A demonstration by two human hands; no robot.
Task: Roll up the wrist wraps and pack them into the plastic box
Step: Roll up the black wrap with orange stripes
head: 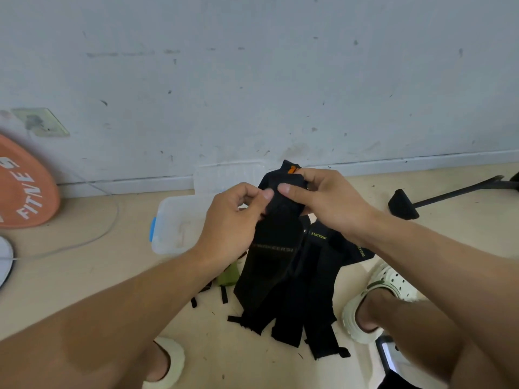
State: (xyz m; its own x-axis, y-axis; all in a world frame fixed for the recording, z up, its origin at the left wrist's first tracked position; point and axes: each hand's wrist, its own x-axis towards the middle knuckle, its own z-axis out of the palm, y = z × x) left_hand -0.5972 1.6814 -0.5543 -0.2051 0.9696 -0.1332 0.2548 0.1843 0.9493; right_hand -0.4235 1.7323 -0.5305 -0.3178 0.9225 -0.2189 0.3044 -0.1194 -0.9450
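Nearest the camera, two bare forearms reach forward over a beige floor [92, 279], with a pale slipper [376, 301] on the foot at near right and another pale slipper [171, 366] at the near edge, left of centre. Between the feet, several black wrist wraps [311, 290] lie unrolled on the floor, some with "XUEYING" printed in yellow-green, their loop ends trailing toward the camera. A small green item [229, 276] peeks out just left of them, partly hidden.

Above that pile, one black wrist wrap [269, 256] hangs lengthwise from both hands, its lower end reaching down over the others. The left hand [233, 220] pinches its left edge between thumb and curled fingers. The right hand [320, 197] grips the top end, thumb laid across the fabric and fingers curled behind, beside an orange tag [292, 170].

Just beyond the hands, the clear plastic box [174, 228] with a blue latch sits on the floor left of centre, its lid [224, 175] standing open at the far side by the wall. Its contents cannot be made out.

At far left, an orange weight plate [22, 186] leans at the wall, and a thin white cable [84, 242] curves across the floor near it. At far right lies a black metal stand leg [421, 203]. A scuffed grey-white wall [252, 80] closes the scene, with a socket plate [39, 122] at left.
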